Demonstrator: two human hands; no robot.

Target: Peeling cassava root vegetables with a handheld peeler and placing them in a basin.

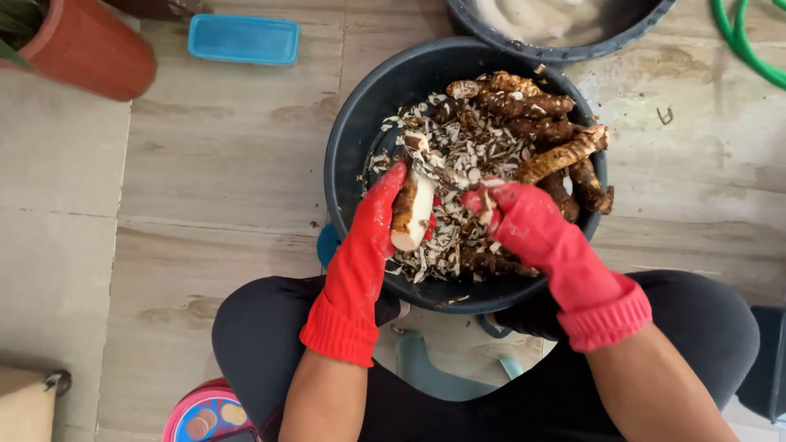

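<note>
Peeling is half done: your left hand (378, 219) grips the root (411, 211) closed, your right hand (514, 214) is clenched on a knife (438, 173); next, turn to unpeeled skin

Second basin (565, 45), terracotta pot (90, 49) and green hose (749, 49) cut by the top edge; knife blade (438, 173) blurred between gloved hands; right hand (524, 217) fingertips hidden among peelings
</note>
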